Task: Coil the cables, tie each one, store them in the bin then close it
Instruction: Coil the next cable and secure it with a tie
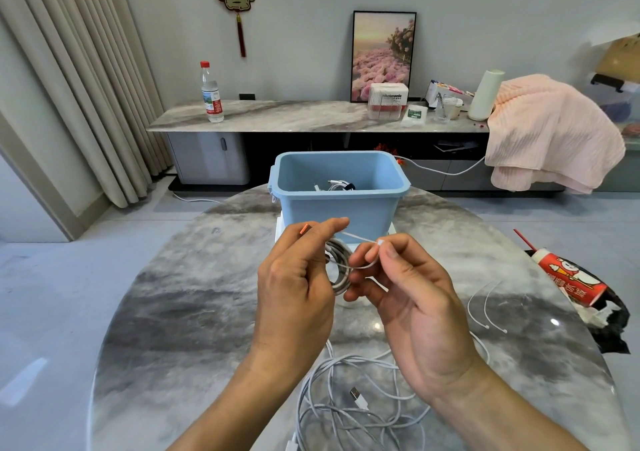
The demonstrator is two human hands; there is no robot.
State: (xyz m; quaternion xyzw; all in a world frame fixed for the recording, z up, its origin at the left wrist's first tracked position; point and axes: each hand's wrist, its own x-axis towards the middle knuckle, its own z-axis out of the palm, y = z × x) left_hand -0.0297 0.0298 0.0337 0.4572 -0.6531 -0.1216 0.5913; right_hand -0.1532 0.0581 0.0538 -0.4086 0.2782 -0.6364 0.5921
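A: Start wide. What's where?

B: The marble table (180,312) carries the open blue bin (341,205) at its far side, with one bundled cable already lying inside. A loose tangle of white cables (349,405) sits at the near edge, and two spare zip ties (485,308) lie apart to the right.

A: And the hands?

B: The left hand (294,284) grips the coiled cable (337,267), fingers curled round the loops, its orange plug (304,228) poking up. The right hand (412,298) pinches the head of a white zip tie (367,243) between thumb and forefinger; the strap runs round the coil.

A: So how do you do the tie well?

B: I'd keep the left hand's grip firm so no loop slips, feed the tail through the head, then pull steadily until snug, not crushing the cable.
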